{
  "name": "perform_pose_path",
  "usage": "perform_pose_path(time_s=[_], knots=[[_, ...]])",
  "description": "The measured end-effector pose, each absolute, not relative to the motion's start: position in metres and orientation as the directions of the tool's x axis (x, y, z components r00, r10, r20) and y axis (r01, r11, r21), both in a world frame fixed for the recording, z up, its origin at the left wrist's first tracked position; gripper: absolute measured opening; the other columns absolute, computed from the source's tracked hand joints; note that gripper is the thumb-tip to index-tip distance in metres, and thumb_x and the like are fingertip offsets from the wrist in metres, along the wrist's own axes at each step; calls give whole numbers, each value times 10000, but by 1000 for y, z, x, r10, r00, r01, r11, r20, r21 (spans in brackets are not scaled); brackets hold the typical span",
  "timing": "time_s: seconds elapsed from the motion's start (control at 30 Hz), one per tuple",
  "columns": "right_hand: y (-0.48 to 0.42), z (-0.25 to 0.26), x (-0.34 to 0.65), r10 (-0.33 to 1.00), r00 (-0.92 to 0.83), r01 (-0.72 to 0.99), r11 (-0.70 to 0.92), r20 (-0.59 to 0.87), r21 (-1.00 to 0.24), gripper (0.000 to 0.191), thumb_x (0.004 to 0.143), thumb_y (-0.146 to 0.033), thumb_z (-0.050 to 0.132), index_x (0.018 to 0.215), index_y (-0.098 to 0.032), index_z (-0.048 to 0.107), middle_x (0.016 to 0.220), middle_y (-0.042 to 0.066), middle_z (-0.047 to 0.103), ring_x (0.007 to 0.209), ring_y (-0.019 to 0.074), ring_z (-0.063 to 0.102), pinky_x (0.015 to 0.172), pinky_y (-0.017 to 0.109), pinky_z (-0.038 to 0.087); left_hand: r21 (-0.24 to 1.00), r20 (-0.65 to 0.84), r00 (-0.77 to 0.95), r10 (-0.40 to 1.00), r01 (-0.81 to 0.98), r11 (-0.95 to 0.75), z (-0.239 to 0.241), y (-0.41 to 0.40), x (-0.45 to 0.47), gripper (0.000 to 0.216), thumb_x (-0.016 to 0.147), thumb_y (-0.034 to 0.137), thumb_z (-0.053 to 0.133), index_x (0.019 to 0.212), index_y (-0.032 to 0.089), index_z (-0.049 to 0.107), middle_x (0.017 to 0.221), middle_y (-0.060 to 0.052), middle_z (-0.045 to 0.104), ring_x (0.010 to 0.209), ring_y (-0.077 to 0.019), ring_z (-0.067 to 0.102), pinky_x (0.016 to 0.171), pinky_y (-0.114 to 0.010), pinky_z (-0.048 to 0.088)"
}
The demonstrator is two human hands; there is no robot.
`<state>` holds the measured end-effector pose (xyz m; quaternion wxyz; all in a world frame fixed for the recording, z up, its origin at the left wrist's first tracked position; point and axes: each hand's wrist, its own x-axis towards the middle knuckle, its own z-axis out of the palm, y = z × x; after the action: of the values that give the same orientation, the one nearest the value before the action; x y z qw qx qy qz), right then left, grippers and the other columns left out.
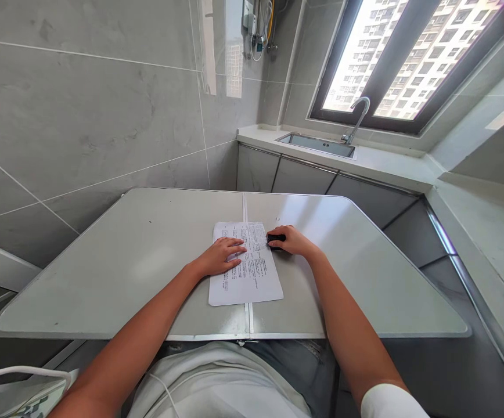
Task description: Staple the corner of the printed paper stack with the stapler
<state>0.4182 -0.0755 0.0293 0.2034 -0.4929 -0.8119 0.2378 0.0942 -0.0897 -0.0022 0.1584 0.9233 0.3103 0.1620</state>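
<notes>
A sheet of white paper [247, 293], printed with lines of dark text, lies across the table's middle seam. My left hand [222, 255] rests flat on its left half, fingers stretched out and apart. At the sheet's upper right edge, my right hand [293, 240] is closed around a small black object [275, 241]. Its kind cannot be made out, since my fingers and palm cover much of it. The black object appears to touch the paper's edge or overlap it slightly. Whether more than one sheet lies there is not visible.
The pale folding table [117, 278] spans the view before me. Beyond it are a counter with a sink [317, 143] and a faucet [359, 119] under a window. Grey tiled wall [86, 116] stands on the left. A bag-like thing with a white handle [25, 371] sits at lower left.
</notes>
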Motion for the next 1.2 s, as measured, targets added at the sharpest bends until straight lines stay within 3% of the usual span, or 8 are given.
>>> perform_pose_path(time_s=[1.2], knots=[[-76,31,419,906,-419,715,372,63,-592,302,873,-368,708,1163,-312,768,1113,11,759,1004,232,671,931,341,520,390,199,759,620,519,-760,-2,-90,94,405,1007,459,524,1369,315,633,1508,-60,545,1397,-297,481,1201,-537,329]])
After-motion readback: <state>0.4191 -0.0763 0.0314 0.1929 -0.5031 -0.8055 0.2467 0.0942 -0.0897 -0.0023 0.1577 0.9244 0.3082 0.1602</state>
